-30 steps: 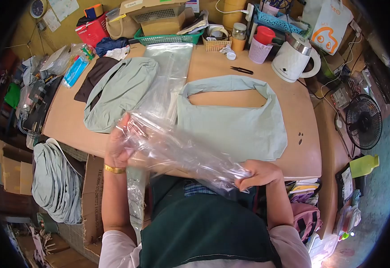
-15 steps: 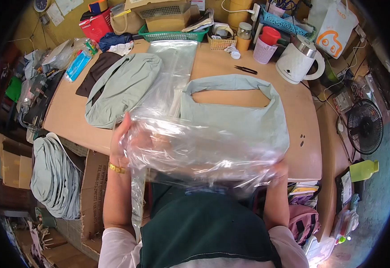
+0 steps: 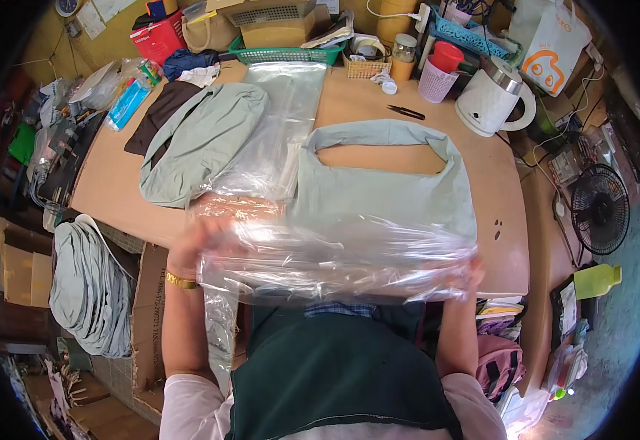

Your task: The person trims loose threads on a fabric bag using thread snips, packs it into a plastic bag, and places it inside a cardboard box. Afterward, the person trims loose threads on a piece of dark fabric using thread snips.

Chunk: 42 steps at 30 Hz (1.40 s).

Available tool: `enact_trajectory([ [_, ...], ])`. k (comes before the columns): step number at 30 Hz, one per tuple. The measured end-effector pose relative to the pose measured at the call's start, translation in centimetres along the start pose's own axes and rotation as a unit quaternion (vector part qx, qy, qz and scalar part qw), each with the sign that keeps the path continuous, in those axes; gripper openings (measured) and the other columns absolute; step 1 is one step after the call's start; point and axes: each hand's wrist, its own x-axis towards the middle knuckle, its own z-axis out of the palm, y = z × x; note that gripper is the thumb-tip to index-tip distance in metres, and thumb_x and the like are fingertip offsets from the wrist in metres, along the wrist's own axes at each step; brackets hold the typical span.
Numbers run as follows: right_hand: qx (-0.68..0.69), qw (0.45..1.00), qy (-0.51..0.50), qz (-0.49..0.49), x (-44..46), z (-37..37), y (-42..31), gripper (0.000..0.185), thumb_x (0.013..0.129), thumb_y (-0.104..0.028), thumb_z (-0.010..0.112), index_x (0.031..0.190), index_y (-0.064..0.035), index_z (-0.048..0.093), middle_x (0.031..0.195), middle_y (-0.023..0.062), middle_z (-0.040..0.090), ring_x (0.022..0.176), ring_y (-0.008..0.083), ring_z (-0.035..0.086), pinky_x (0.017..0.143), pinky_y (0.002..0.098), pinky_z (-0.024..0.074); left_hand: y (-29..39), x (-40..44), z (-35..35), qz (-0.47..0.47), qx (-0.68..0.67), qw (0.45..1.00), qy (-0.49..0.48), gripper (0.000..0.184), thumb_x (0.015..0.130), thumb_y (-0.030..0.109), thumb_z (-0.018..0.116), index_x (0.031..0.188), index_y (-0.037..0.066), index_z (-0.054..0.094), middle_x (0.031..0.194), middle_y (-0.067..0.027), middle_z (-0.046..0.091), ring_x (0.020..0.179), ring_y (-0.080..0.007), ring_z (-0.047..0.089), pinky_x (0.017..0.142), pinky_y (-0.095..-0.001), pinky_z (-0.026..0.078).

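A clear plastic bag (image 3: pixel 349 257) stretches crosswise between my two hands, over the table's front edge. My left hand (image 3: pixel 201 246), a gold bracelet at its wrist, is closed on the bag's left end, its fingers partly blurred behind the shiny film. At the other end my right hand (image 3: pixel 471 273) grips the bag, fingers partly covered by plastic. Just beyond lies a pale green cloth bag (image 3: pixel 386 191), flat with its handle loop pointing away; its lower part is under the plastic. More clear plastic sleeves (image 3: pixel 280 125) lie to its left.
Another pale green cloth bag (image 3: pixel 206 143) lies on the table's left, beside dark cloth (image 3: pixel 160 110). Black thread snips (image 3: pixel 406 112) and a white kettle (image 3: pixel 490 103) stand farther back. A pile of green cloth pieces (image 3: pixel 89 293) is at lower left, a fan (image 3: pixel 600 209) at right.
My left hand has moved down and slightly left, drawing that end of the plastic toward me. The plastic is now straighter and lower, and my right hand has shifted only slightly.
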Motion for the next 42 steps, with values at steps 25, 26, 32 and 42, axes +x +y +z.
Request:
enact_trajectory([
  [25, -0.916, 0.341, 0.206, 0.05, 4.3, -1.1, -2.2, 0.066, 0.088, -0.055, 0.055, 0.143, -0.0211, 0.042, 0.154, 0.0125, 0.028, 0.143, 0.0346, 0.022, 0.107, 0.0707, 0.014, -16.5, 8.3, 4.5, 0.11, 0.801, 0.585, 0.068, 0.051, 0.094, 0.031, 0.053, 0.118, -0.014, 0.049, 0.089, -0.0239, 0.061, 0.088, -0.0411, 0.059, 0.111, -0.0622, 0.015],
  [26, -0.896, 0.343, 0.276, 0.062, 3.2, -1.0, -1.2, 0.069, 0.087, -0.057, 0.054, 0.145, -0.0215, 0.039, 0.155, 0.0122, 0.027, 0.144, 0.0354, 0.021, 0.107, 0.0709, 0.0138, -15.2, 8.5, 6.8, 0.033, 0.795, 0.601, 0.067, 0.051, 0.094, 0.032, 0.053, 0.12, -0.013, 0.048, 0.098, -0.0259, 0.06, 0.097, -0.0412, 0.057, 0.111, -0.0631, 0.014],
  [32, -0.815, 0.511, 0.264, 0.076, -0.2, 7.3, 2.3, 0.075, 0.083, -0.039, 0.068, 0.146, -0.0166, 0.035, 0.155, 0.0125, 0.026, 0.143, 0.0349, 0.023, 0.109, 0.0677, 0.0161, -19.3, 10.2, 8.2, 0.079, 0.817, 0.57, 0.035, 0.086, 0.085, 0.061, 0.056, 0.121, -0.017, 0.048, 0.124, -0.0337, 0.052, 0.13, -0.0506, 0.035, 0.103, -0.0757, 0.001],
  [42, -0.89, 0.354, 0.174, -0.231, -3.3, 5.3, 0.0, 0.034, 0.06, 0.003, 0.056, 0.091, -0.0089, 0.065, 0.097, 0.0061, 0.066, 0.1, 0.027, 0.06, 0.091, 0.0445, 0.0411, -17.6, 8.8, 6.8, 0.036, 0.813, 0.578, 0.063, 0.1, 0.072, 0.069, 0.064, 0.123, -0.014, 0.045, 0.131, -0.0306, 0.049, 0.133, -0.052, 0.031, 0.107, -0.0714, 0.005],
])
